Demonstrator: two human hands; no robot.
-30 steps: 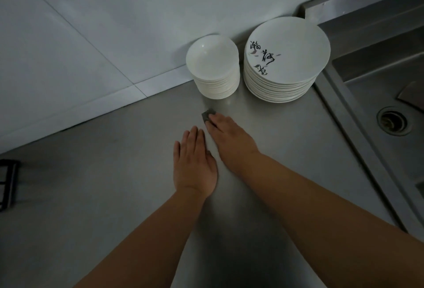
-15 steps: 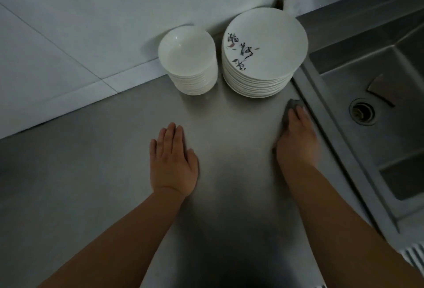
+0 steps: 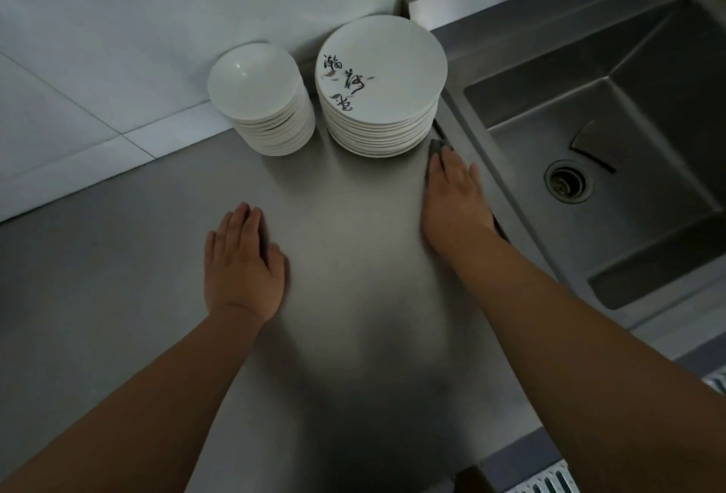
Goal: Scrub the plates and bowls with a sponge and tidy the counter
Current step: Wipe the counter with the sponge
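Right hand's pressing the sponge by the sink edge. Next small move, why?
Probably draw the right hand and sponge toward the body along the sink rim: the plate stack stands just ahead, blocking a forward stroke; the left hand rests flat on the counter.

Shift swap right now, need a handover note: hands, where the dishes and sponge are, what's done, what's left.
Left hand: flat on the counter, holds nothing.
Right hand: fingers straight, pressing the dark sponge onto the counter by the sink edge, near the plate stack.
Bowl stack and plate stack side by side against the wall.
Done: dishes stacked, look clean.
Left: finish wiping the counter, put the sponge away.
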